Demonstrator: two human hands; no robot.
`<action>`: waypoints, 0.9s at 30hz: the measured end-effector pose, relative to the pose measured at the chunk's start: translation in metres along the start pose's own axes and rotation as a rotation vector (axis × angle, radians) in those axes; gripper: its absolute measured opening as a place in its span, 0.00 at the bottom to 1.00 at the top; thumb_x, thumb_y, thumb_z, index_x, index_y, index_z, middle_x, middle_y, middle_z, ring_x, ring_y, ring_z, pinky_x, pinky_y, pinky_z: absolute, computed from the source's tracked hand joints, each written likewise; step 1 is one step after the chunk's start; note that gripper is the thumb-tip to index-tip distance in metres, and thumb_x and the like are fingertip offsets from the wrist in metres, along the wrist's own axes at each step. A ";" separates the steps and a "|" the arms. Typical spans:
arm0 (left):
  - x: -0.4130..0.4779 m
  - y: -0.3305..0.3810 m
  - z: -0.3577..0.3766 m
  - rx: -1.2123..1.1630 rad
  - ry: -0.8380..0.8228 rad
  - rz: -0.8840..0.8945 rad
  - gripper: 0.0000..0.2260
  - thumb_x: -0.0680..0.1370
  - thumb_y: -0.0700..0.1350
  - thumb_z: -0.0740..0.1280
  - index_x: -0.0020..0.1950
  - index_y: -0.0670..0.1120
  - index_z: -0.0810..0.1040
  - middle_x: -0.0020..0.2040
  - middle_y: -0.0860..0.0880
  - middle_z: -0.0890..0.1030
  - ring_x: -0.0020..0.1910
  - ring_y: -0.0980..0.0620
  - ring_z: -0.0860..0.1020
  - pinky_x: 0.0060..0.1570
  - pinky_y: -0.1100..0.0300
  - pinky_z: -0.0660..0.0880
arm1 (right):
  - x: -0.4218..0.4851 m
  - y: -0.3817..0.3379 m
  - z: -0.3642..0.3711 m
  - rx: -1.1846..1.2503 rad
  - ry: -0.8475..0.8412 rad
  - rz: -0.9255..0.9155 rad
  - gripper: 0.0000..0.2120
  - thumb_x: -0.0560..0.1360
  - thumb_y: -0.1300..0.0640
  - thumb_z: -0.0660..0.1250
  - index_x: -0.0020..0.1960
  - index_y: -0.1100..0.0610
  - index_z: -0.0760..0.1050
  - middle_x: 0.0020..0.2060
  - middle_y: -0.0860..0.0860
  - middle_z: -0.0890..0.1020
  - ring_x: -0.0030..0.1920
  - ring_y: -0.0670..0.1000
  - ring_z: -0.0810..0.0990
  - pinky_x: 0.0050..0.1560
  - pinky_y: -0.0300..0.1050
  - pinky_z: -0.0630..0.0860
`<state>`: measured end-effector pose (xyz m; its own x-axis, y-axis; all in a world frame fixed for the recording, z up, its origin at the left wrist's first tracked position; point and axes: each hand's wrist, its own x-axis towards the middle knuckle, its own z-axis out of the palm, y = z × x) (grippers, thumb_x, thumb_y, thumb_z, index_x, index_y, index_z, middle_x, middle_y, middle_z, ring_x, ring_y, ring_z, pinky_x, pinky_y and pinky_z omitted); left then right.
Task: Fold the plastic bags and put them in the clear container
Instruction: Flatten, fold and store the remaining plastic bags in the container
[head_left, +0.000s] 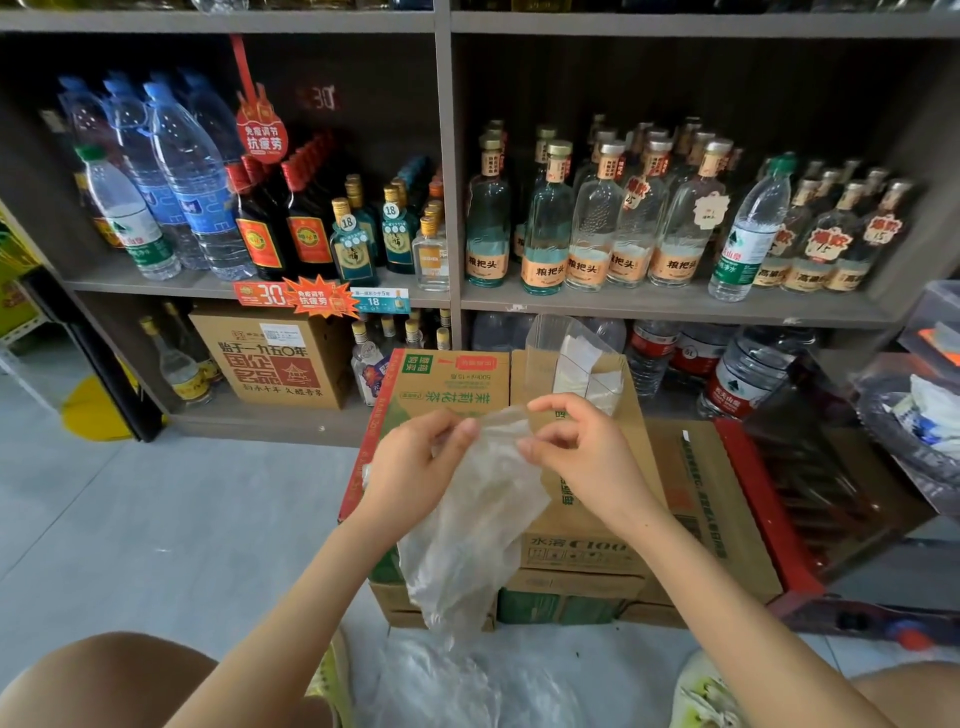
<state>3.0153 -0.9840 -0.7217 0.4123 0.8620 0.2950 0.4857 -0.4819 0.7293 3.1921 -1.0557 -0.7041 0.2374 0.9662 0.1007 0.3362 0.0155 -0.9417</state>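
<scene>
Shelving (447, 306) packed with bottles fills the back of the view. In front of it a stack of cardboard boxes (691, 493) stands on the floor and serves us as a work surface. At the bottom edge, between the knees, lies a loose pile of plastic bags (441, 680), which we take to be the ones not yet folded.

The plastic bag (478, 519) in hand hangs in the air in front of the boxes, its top edge stretched between the two hands and its crumpled body drooping toward the pile. The clear container (540, 353) stands upright on top of the boxes, just behind the hands, and holds what look like folded pale pieces (584, 371) leaning against its far side.

The left hand (415, 467) has its fingers curled and pinches the left part of the bag's upper edge between thumb and fingertips. The right hand (582, 447) does the same at the right part, thumb and forefinger closed on the film and the other fingers loosely bent. Neither hand holds anything else.

We judge that folding has only begun: the bag is held by its mouth, not yet flattened, and no crease shows. Next it needs shaking or smoothing so the two layers lie together. The box top beside the container looks the handiest place for that, followed by folding it small enough to slip into the container. The film is thin and limp, so it will likely cling and spring open unless each fold is pressed down.
</scene>
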 end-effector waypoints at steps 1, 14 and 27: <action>0.000 0.002 0.000 -0.008 -0.036 0.010 0.11 0.77 0.61 0.62 0.43 0.56 0.74 0.39 0.59 0.78 0.42 0.62 0.76 0.40 0.65 0.70 | 0.000 -0.001 0.002 0.000 -0.012 -0.005 0.17 0.72 0.58 0.73 0.57 0.50 0.73 0.37 0.48 0.85 0.39 0.40 0.81 0.42 0.27 0.73; -0.001 -0.003 -0.017 -0.595 0.088 -0.133 0.07 0.76 0.46 0.66 0.46 0.43 0.79 0.40 0.55 0.82 0.43 0.58 0.80 0.45 0.67 0.75 | -0.011 0.030 -0.002 0.155 -0.137 0.301 0.34 0.69 0.38 0.66 0.72 0.41 0.60 0.68 0.39 0.67 0.69 0.42 0.65 0.67 0.45 0.62; -0.007 -0.046 -0.053 -0.551 0.466 -0.255 0.08 0.81 0.48 0.64 0.43 0.54 0.78 0.40 0.50 0.77 0.44 0.49 0.74 0.51 0.49 0.73 | 0.001 0.046 0.016 0.548 0.117 0.495 0.15 0.72 0.65 0.69 0.58 0.56 0.76 0.42 0.52 0.81 0.38 0.49 0.75 0.43 0.41 0.75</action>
<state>2.9495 -0.9602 -0.7246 -0.0881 0.9722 0.2170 0.0176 -0.2163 0.9762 3.1929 -1.0503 -0.7524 0.3487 0.8603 -0.3719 -0.3304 -0.2585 -0.9078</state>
